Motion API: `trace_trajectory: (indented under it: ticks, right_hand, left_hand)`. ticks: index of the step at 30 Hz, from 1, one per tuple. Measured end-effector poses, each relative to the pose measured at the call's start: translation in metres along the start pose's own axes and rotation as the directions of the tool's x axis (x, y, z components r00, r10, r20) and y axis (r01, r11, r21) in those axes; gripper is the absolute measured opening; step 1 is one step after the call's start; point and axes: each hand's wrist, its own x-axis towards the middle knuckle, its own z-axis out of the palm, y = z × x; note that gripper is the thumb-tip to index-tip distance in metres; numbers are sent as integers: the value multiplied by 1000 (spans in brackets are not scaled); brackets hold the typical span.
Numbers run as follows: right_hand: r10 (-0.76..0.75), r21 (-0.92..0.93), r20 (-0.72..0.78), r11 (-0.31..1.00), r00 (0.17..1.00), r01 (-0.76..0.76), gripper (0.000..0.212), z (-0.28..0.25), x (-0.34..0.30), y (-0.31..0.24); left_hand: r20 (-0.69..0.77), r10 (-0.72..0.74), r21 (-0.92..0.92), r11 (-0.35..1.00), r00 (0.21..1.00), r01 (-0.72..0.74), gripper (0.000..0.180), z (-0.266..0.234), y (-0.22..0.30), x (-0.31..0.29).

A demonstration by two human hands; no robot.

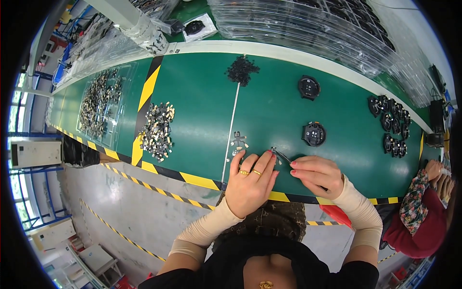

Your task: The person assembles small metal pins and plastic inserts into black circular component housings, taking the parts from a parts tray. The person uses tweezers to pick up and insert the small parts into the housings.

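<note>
My left hand lies palm down near the front edge of the green table, fingers stretched and spread. One of its fingertips touches or nearly touches a small metallic part. Pinched in my right hand is a pair of dark tweezers, whose tip meets that part. Several small flat pieces lie just beyond my left fingers, some partly hidden by them. Farther right sit two round black watch-like housings, a nearer one and a farther one.
A pile of small black pieces lies at the back. To the left are a heap of metallic parts and a clear tray with more. Several black housings stand right, near a co-worker's hand. Clear trays are stacked behind.
</note>
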Motion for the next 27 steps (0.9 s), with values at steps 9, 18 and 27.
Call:
trace_trajectory:
  ticks: [9,18,27]
  right_hand:
    - [150,14,-30,989,988,-150,28,0,-2,-9]
    - [202,91,-66,976,977,-195,25,-4,2,-7]
    - [263,81,-106,963,959,-255,22,-2,3,-6]
  left_hand:
    - [44,70,30,997,997,-71,34,-5,-3,4]
    - [44,78,26,997,996,-79,34,-5,-5,5]
    - [51,71,39,997,996,-73,32,-3,-6,4]
